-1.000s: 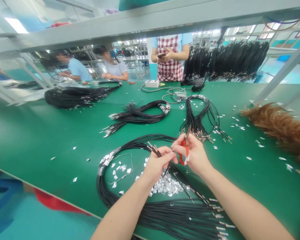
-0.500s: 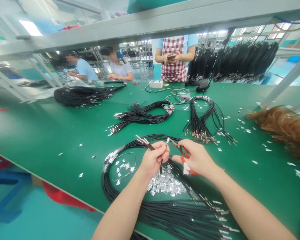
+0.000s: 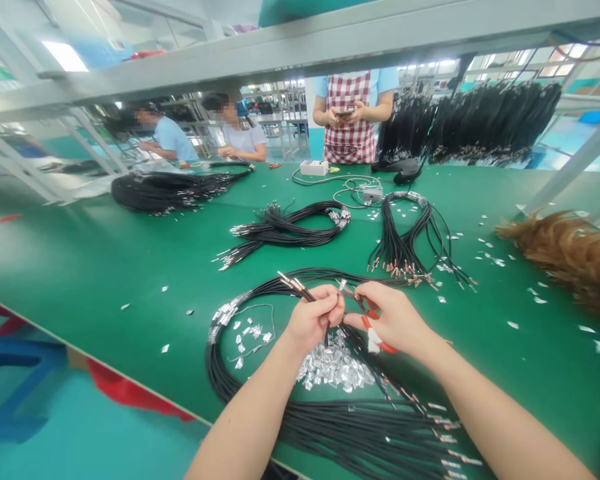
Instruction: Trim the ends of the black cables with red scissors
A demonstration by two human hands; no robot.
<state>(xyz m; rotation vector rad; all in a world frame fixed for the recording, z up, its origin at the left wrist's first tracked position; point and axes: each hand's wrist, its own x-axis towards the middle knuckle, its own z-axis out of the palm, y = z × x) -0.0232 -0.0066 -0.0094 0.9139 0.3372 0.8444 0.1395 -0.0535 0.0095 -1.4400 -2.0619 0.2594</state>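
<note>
Between the fingers of my left hand [image 3: 316, 316] are several black cables [image 3: 305, 291] with silver and copper-coloured ends. One foil-wrapped cable end [image 3: 341, 285] sticks up past the fingertips. My right hand [image 3: 393, 320] is wrapped around orange-handled scissors [image 3: 373, 325], white material at one handle. The scissors' blades are at that foil end, partly hidden by the fingers. Below both hands lies a heap of silver foil scraps [image 3: 337, 367]. A large coil of black cables [image 3: 219, 363] curves around the heap, its loose ends [image 3: 447, 437] fanned out at the lower right.
Two more cable bundles [image 3: 300, 230] [image 3: 400, 230] lie farther back, and another bundle [image 3: 170, 192] at the far left. A brown fluffy object [image 3: 560, 257] is at the right. A metal beam [image 3: 280, 53] crosses overhead. Across the green table [image 3: 145, 267] a person [image 3: 351, 117] holds a phone.
My right hand has drawn slightly closer to the left, the scissors now nearer the foil-wrapped end. The whole view has shifted a little; both hands keep their hold.
</note>
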